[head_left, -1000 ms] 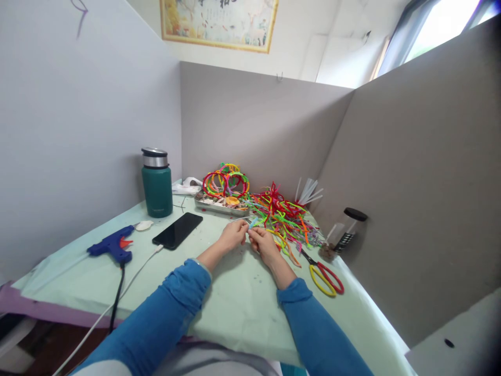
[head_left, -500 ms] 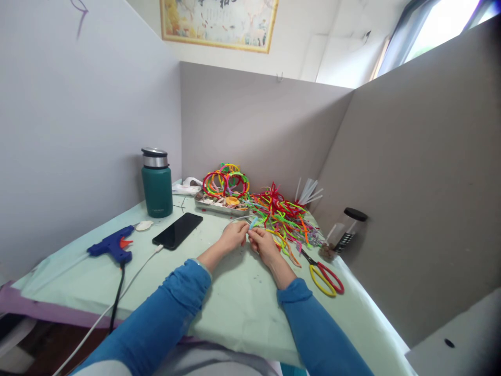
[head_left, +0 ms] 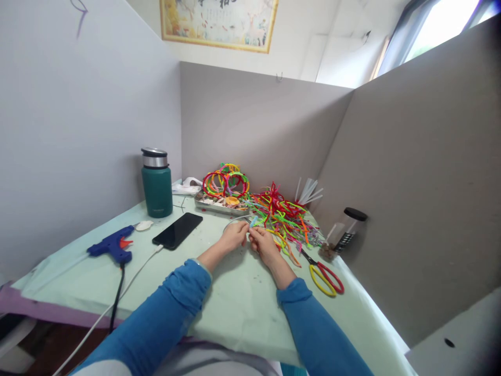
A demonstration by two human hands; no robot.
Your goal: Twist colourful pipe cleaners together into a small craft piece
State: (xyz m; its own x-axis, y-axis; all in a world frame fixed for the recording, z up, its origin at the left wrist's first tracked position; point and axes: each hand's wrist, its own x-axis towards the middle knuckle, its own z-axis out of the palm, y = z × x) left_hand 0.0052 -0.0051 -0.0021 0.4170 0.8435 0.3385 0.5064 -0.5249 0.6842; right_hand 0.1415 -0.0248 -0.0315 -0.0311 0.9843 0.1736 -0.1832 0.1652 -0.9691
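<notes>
Over the middle of the table, my left hand and my right hand meet with fingers pinched. A short light blue pipe cleaner sticks up from between the fingertips, and both hands grip it there. A thin greyish strand curves behind my left hand; where it ends is hidden. Just beyond my right hand spreads a tangled heap of coloured pipe cleaners. Scissors with one red and one yellow handle lie to the right, blades partly under the heap.
A metal tray with rings of twisted pipe cleaners stands at the back. On the left are a green bottle, a phone on a cable and a blue glue gun. A clear jar leans at right. Grey partitions enclose the table.
The light blue pipe cleaner has shifted very slightly at the fingertips. Both hands stay in nearly the same place.
</notes>
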